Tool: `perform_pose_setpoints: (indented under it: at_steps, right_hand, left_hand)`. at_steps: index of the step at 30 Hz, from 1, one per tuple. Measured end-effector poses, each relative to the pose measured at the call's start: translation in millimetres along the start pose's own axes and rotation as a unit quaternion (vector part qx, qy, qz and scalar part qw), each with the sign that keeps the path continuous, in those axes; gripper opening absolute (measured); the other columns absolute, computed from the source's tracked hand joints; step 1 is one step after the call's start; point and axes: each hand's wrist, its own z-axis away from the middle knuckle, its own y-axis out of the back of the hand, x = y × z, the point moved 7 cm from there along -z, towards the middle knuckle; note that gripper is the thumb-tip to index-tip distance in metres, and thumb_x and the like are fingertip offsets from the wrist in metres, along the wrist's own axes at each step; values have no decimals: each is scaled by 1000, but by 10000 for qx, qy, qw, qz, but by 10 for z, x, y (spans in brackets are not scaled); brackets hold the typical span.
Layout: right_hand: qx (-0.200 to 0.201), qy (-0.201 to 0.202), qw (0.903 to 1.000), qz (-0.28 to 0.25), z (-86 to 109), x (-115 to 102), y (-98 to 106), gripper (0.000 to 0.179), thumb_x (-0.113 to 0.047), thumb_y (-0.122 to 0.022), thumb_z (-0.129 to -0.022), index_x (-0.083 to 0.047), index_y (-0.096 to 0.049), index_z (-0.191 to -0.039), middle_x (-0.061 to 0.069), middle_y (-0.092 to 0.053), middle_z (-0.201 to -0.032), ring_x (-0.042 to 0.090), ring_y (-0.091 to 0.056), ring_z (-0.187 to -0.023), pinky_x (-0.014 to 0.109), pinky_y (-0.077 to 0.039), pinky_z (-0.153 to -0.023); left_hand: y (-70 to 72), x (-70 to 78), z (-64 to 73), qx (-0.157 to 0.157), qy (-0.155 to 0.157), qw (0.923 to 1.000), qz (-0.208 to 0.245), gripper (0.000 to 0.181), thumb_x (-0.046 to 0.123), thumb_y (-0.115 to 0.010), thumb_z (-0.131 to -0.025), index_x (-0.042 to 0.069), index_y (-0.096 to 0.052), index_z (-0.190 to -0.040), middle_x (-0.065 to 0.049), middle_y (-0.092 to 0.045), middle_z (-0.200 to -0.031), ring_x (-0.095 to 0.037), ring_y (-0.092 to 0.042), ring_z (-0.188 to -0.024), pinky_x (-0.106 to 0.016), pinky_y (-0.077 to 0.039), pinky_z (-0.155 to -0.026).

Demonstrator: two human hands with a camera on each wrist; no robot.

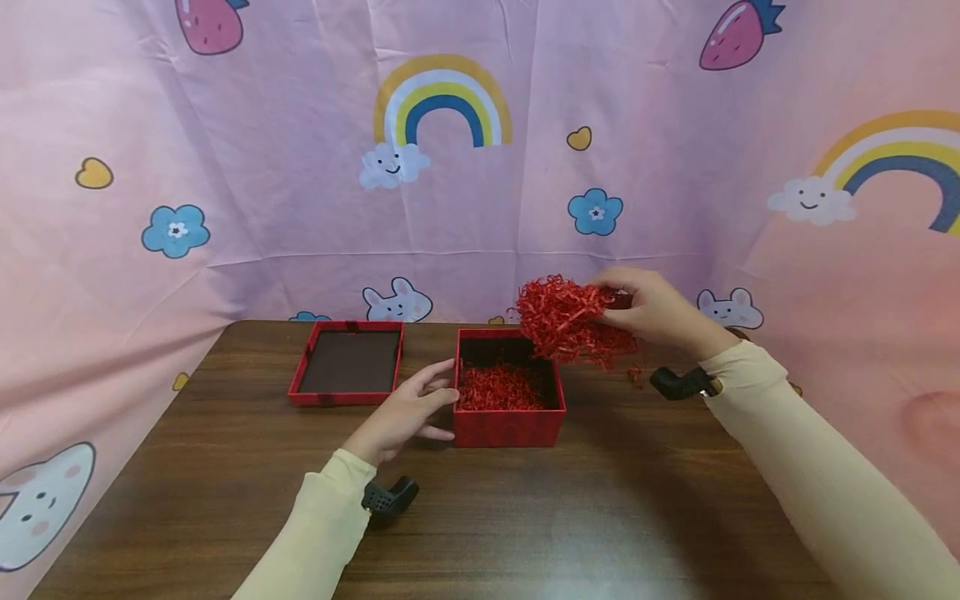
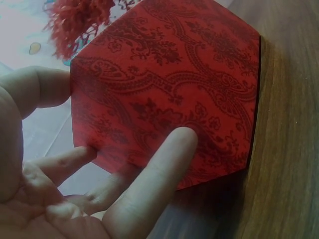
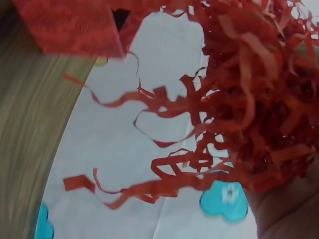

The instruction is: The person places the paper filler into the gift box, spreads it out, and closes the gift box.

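My right hand (image 1: 651, 310) grips a big fluffy bunch of red shredded paper (image 1: 562, 321), held up over the right back corner of an open red box (image 1: 510, 428). Loose crinkled strips dangle from the bunch (image 3: 259, 99) in the right wrist view. More red shreds (image 1: 498, 388) lie inside the box. At the box's left side is my left hand (image 1: 408, 412), its fingers spread against the wall. Up close, the left wrist view shows dark paisley patterning on that box wall (image 2: 199, 84) and one extended finger (image 2: 159, 174) across it.
A red-rimmed lid (image 1: 343, 398) lies with its dark inside up on the wooden table (image 1: 480, 517), left of the box. Behind the table hangs a pink cloth (image 1: 300, 125) with rainbow and bunny prints. Each wrist wears a black camera mount (image 1: 390, 497).
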Motion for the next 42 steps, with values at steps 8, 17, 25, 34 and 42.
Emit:
perform_pose_setpoints:
  at_steps: [8,17,25,34,42]
  right_hand:
    - [-450,663,9954,525,-294,-267,-403,28,-4,-73,-94,-11,-74,-121,2,-71,-113,20,-63,-106,42,-55,-93]
    - [-693,1090,9817,1401,-478,-420,-715,33,-5,-78,-91,-7,-73,-123,6,-70,-114,22,-66,-103,41,-57,-92]
    - [-882,838,9817,1462,-532,-405,-1043,31,-9,-78,-91,-8,-74,-122,6,-71,-114,22,-67,-105,40,-57,-94]
    - [-1675,520,9766,1244,-498,-293,-1326,40,-19,-77,-95,-6,-67,-131,7,-67,-125,23,-64,-115,41,-54,-102]
    - [-2000,-59,9772,717,-388,-240,-1191,66,-45,-74,-92,-11,-57,-146,8,-59,-145,26,-54,-135,50,-45,-114]
  left_hand:
    - [20,13,-4,19,-15,10000,6,67,21,-62,-103,19,-30,-163,-24,-29,-164,-47,-43,-143,-52,-63,-82]
    - [-7,12,12,32,-16,10000,48,67,20,-62,-103,19,-30,-162,-24,-32,-162,-46,-43,-143,-52,-63,-82]
    - [-7,-6,4,-10,11,10000,64,69,21,-62,-104,18,-28,-163,-24,-32,-161,-46,-41,-145,-52,-63,-84]
    - [9,-8,-11,7,4,10000,82,67,21,-62,-103,20,-30,-162,-23,-39,-158,-45,-44,-143,-51,-63,-82]
    - [5,-23,-23,-20,8,9999,112,67,21,-63,-103,21,-31,-162,-23,-37,-160,-46,-46,-141,-52,-63,-82]
